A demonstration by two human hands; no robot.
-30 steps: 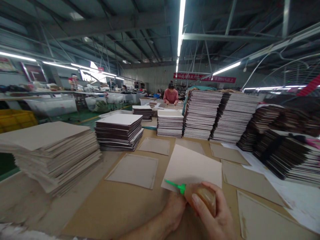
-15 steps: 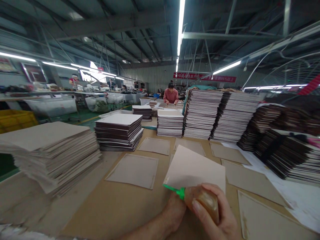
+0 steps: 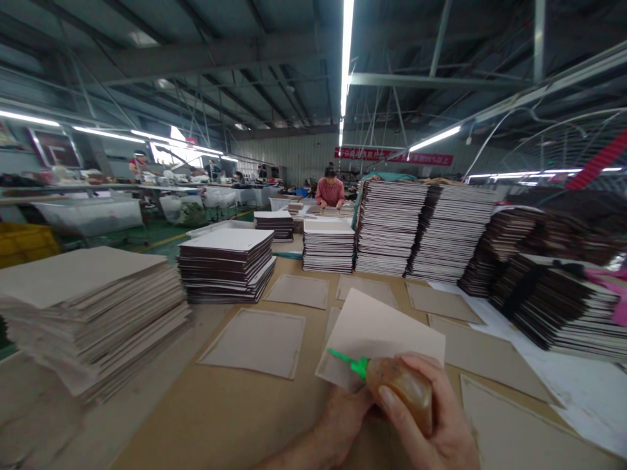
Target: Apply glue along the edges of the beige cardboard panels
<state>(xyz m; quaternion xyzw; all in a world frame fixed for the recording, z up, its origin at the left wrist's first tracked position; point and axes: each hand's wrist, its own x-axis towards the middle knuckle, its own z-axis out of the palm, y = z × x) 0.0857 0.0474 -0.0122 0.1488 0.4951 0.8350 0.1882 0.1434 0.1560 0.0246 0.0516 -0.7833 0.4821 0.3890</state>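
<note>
My right hand point(image 3: 431, 418) is wrapped round a brown glue bottle point(image 3: 401, 391) with a green nozzle pointing left. The nozzle tip is over the left part of a pale board point(image 3: 386, 326), which is raised at a tilt above the table. My left hand point(image 3: 343, 418) is under the near edge of this board, with its fingers mostly hidden behind the board and the bottle. Flat grey boards with glue-marked edges lie around, one to the left point(image 3: 257, 343) and others to the right point(image 3: 490, 352).
A tall stack of grey boards point(image 3: 93, 320) stands at the left. Dark-edged stacks point(image 3: 225, 267) and taller stacks point(image 3: 389, 228) stand further back on the brown tabletop point(image 3: 196, 418). Another person point(image 3: 330, 190) leans over a table beyond.
The nozzle tip has moved from the board's left corner further up and inward over the board. The view has shifted slightly. Both hands keep their positions near the board.
</note>
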